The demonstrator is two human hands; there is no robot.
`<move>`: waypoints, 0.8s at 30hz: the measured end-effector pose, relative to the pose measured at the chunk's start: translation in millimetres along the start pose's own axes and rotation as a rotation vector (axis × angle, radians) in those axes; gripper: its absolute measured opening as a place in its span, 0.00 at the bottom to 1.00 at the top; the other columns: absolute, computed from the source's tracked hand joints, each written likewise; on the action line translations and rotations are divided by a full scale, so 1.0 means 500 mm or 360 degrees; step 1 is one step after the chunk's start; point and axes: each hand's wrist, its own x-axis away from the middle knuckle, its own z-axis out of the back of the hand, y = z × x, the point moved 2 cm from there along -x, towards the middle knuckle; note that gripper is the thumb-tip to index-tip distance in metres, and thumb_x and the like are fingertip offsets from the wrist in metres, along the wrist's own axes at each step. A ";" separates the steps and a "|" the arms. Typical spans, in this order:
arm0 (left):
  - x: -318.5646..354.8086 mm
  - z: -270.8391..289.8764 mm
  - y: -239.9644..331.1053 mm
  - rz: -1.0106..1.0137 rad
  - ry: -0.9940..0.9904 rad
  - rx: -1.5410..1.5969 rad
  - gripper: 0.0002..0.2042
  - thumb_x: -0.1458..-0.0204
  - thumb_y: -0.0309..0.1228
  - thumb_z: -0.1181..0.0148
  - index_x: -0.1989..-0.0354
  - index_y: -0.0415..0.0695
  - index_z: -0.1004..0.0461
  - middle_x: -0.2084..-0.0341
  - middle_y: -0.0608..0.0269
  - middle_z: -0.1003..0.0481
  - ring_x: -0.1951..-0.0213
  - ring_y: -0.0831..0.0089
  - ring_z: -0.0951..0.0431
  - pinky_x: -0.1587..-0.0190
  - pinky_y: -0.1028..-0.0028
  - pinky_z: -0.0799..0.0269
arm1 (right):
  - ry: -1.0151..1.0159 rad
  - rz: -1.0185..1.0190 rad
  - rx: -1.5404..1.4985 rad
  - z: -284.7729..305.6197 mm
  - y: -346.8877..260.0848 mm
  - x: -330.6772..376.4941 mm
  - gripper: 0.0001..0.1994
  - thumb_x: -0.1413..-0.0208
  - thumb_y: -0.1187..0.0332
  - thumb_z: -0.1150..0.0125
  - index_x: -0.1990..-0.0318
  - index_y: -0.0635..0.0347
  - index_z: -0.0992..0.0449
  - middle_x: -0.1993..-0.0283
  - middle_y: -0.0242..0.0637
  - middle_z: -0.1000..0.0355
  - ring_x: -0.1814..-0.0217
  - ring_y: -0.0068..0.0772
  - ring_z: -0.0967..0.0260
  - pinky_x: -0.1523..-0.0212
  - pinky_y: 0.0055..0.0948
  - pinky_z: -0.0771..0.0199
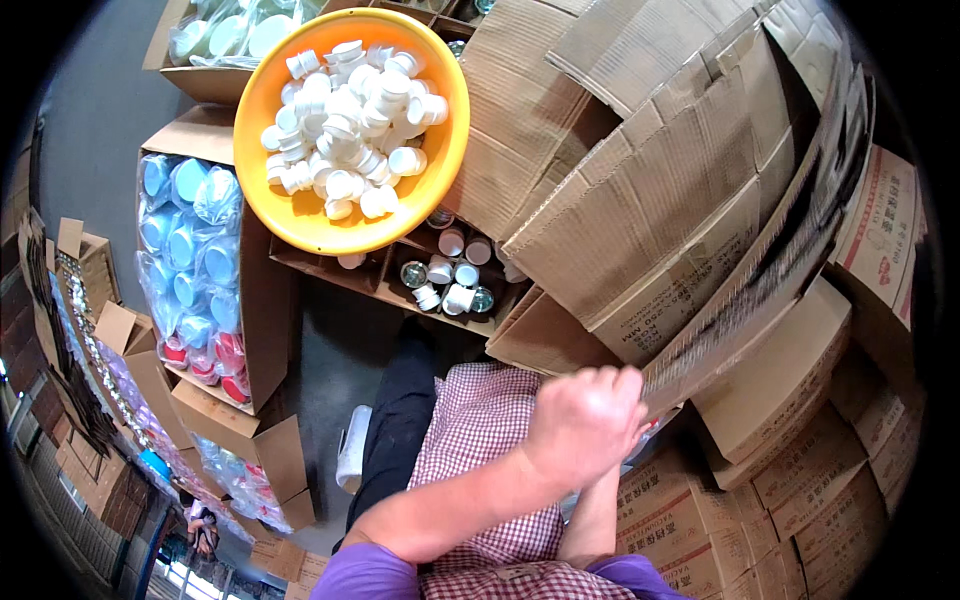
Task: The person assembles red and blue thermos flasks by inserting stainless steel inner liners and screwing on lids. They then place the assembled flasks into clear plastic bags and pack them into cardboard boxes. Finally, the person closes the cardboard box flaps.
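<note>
My left forearm crosses in front of my body, and my left hand (585,420) is closed in a fist. Its knuckles are up beside the lower edge of a stack of flattened cardboard (660,220). Whatever lies inside those fingers, if anything, is hidden. My right forearm (597,515) rises beneath it; the right hand is almost wholly covered by the left one, so its fingers cannot be read. A small red and white bit (651,430) shows just past the hands, too small to name.
A yellow basin (455,150) heaped with white plastic stoppers (340,130) rests over a divided carton (335,268) holding more stoppers. Left stands a box of bagged blue and red lids (185,250). Stacked printed cartons (770,540) fill the right. A checked apron (480,400) covers my lap.
</note>
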 end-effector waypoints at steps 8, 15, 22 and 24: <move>-0.235 0.090 -0.180 0.0053 0.0136 -0.0327 0.19 0.67 0.42 0.32 0.75 0.37 0.24 0.68 0.53 0.24 0.65 0.58 0.24 0.57 0.66 0.27 | 0.0058 0.0091 -0.0126 -0.225 0.036 0.047 0.35 0.50 0.44 0.41 0.36 0.48 0.41 0.33 0.33 0.44 0.34 0.44 0.48 0.35 0.57 0.52; -0.243 0.049 -0.231 0.0485 0.0012 0.0098 0.38 0.68 0.33 0.30 0.43 0.41 0.38 0.61 0.46 0.24 0.55 0.52 0.25 0.50 0.62 0.31 | 0.0123 -0.0186 0.0071 -0.252 0.035 0.019 0.38 0.56 0.37 0.41 0.39 0.44 0.38 0.39 0.32 0.39 0.38 0.44 0.45 0.40 0.51 0.45; -0.163 0.018 -0.109 0.0329 0.0035 -0.0041 0.23 0.66 0.35 0.34 0.60 0.38 0.30 0.72 0.44 0.25 0.67 0.47 0.24 0.64 0.59 0.27 | 0.0166 0.0212 0.0190 -0.170 -0.004 -0.038 0.39 0.54 0.37 0.43 0.36 0.45 0.42 0.33 0.35 0.46 0.34 0.47 0.49 0.38 0.56 0.46; -0.094 -0.015 -0.093 0.0295 0.0107 0.0055 0.21 0.65 0.33 0.35 0.62 0.37 0.34 0.74 0.44 0.26 0.68 0.46 0.24 0.66 0.58 0.28 | 0.0110 0.0303 0.0333 -0.109 -0.048 -0.042 0.39 0.51 0.38 0.45 0.36 0.51 0.43 0.32 0.36 0.47 0.32 0.45 0.51 0.36 0.52 0.47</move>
